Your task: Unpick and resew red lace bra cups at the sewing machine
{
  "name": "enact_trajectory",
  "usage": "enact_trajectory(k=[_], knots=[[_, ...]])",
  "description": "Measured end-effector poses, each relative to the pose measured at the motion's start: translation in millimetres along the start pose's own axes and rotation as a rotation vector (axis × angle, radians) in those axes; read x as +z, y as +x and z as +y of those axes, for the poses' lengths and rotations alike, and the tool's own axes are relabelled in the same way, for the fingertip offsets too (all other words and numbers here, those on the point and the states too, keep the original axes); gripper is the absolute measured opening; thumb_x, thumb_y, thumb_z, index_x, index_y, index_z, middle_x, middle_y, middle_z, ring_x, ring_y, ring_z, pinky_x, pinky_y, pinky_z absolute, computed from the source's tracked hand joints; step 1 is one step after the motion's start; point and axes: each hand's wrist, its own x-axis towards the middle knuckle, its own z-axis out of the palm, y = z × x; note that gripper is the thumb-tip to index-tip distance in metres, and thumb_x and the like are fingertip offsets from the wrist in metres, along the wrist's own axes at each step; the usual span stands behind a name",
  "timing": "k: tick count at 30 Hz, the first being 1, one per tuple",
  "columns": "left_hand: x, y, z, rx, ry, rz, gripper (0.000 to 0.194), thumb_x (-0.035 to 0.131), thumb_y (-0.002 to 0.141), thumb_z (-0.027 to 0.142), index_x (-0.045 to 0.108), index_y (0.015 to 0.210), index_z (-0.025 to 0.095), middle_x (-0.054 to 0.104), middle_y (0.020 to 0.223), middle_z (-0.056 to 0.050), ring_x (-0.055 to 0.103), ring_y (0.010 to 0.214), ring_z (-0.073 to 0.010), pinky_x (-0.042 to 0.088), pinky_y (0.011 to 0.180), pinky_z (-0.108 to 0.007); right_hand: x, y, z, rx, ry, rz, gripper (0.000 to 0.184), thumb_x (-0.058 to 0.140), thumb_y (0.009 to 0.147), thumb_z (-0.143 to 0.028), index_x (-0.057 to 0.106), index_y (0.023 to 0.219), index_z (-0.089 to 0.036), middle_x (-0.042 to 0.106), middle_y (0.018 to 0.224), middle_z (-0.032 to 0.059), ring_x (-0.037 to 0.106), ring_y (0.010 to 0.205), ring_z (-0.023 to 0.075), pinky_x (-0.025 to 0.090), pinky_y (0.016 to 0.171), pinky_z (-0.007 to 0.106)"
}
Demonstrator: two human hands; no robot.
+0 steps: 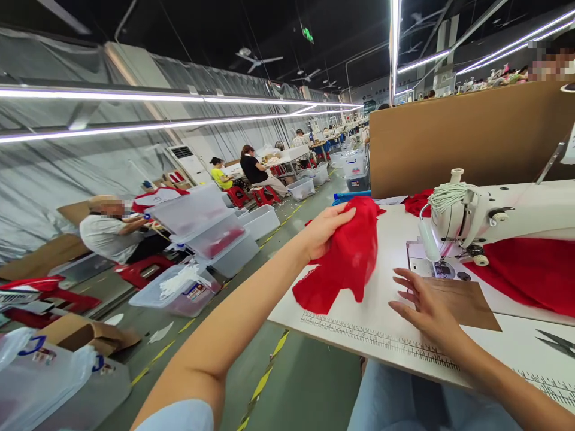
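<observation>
My left hand [330, 226] grips a piece of red fabric [344, 257] near its top, over the left end of the white sewing table [390, 224]. The cloth hangs down in loose folds toward the printed ruler along the table's front edge. Empty and with fingers apart, my right hand [422, 302] hovers just in front of the sewing machine's needle area. Close by that hand, a brown sheet [467, 302] lies on the machine bed. The white sewing machine [507, 209] carries a bundle of pale green thread on its head.
More red fabric [534, 269] lies under the machine arm. Dark scissors [557, 342] rest at the right edge. A cardboard panel [467, 137] stands behind the table. Plastic bins [193, 290] line the floor at left, where a person in grey [110, 233] sits.
</observation>
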Motion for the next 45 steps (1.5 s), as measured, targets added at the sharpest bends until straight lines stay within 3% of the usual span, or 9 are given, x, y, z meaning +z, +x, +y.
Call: enact_trajectory(k=[2,6,12,15,21,26,32,36,45], knots=[[7.3,-14.6,-12.3,-0.03,-0.055,-0.059,0.02,0.078,0.078,0.024,0.069,0.094,0.016,0.074,0.08,-0.002,0.067,0.065,-0.0112,0.054,0.064,-0.021,1.1,-2.2,-13.3,0.209,0.246,-0.069,0.08,0.082,0.066,-0.06,0.056,0.132,-0.025,0.053,0.145,0.0165,0.053,0.132,0.0329,0.05,0.104,0.051],[5.1,-24.6,-48.6,-0.092,-0.088,-0.003,0.025,0.081,0.075,0.029,0.069,0.093,0.018,0.075,0.084,-0.002,0.066,0.066,-0.0112,0.055,0.066,-0.022,-4.3,-12.8,-37.1,0.466,0.587,-0.187,0.061,0.086,0.064,-0.056,0.071,0.109,-0.019,0.074,0.114,0.0143,0.069,0.105,0.0294,0.054,0.098,0.046],[-7.7,-45.0,-114.6,-0.38,-0.001,0.043,0.025,0.078,0.068,0.019,0.062,0.088,0.017,0.072,0.089,-0.004,0.067,0.079,-0.0141,0.053,0.078,-0.027,-36.5,-24.8,-22.2,0.518,0.273,-0.012,0.056,0.082,0.064,-0.054,0.072,0.108,-0.02,0.077,0.1,0.0084,0.072,0.094,0.0292,0.06,0.08,0.04],[-5.8,-57.2,-125.4,-0.393,0.418,-0.031,0.024,0.069,0.08,0.023,0.06,0.101,0.017,0.069,0.104,-0.009,0.066,0.097,-0.0214,0.051,0.093,-0.039,-51.0,-30.3,-9.2,0.554,0.144,0.001,0.057,0.076,0.069,-0.042,0.063,0.121,-0.023,0.077,0.101,0.0068,0.072,0.096,0.0284,0.06,0.082,0.04],[22.8,-33.9,-112.6,0.255,1.165,-0.236,0.036,0.042,0.095,0.019,0.056,0.127,0.015,0.048,0.143,-0.02,0.046,0.134,-0.0291,0.035,0.114,-0.051,-50.6,-34.0,-23.6,0.427,0.023,-0.114,0.054,0.063,0.078,-0.047,0.061,0.126,-0.023,0.074,0.112,0.0078,0.069,0.105,0.0282,0.057,0.091,0.042],[35.7,-1.4,-103.6,0.185,1.023,-0.67,0.02,0.05,0.095,0.037,0.065,0.1,0.024,0.057,0.141,-0.006,0.036,0.144,-0.0288,0.017,0.122,-0.055,-45.7,-37.5,-47.0,0.29,0.006,-0.18,0.06,0.06,0.084,-0.059,0.057,0.131,-0.022,0.071,0.117,0.0107,0.065,0.108,0.0273,0.055,0.091,0.04],[15.9,-0.9,-83.1,0.139,0.751,-0.404,0.032,0.059,0.088,0.049,0.062,0.077,0.019,0.061,0.077,-0.001,0.054,0.074,-0.0158,0.044,0.071,-0.028,-47.0,-55.7,-40.7,0.403,0.152,-0.233,0.058,0.076,0.072,-0.056,0.062,0.116,-0.02,0.069,0.087,0.004,0.065,0.081,0.0202,0.053,0.072,0.033],[5.1,-2.8,-71.2,0.105,0.713,-0.32,0.035,0.063,0.085,0.051,0.061,0.075,0.018,0.057,0.076,0.0,0.05,0.07,-0.0133,0.039,0.063,-0.024,-44.6,-54.6,-40.2,0.332,0.078,-0.147,0.045,0.07,0.075,-0.064,0.066,0.082,-0.019,0.067,0.082,0.0047,0.062,0.078,0.0203,0.051,0.073,0.033],[2.6,-9.3,-60.5,-0.101,0.348,-0.19,0.042,0.079,0.07,0.054,0.059,0.076,0.017,0.055,0.072,0.004,0.048,0.062,-0.0082,0.038,0.058,-0.02,-42.6,-43.7,-42.9,0.43,0.35,0.211,0.053,0.083,0.061,-0.065,0.064,0.083,-0.021,0.063,0.076,-0.0008,0.055,0.064,0.0125,0.048,0.059,0.025]])
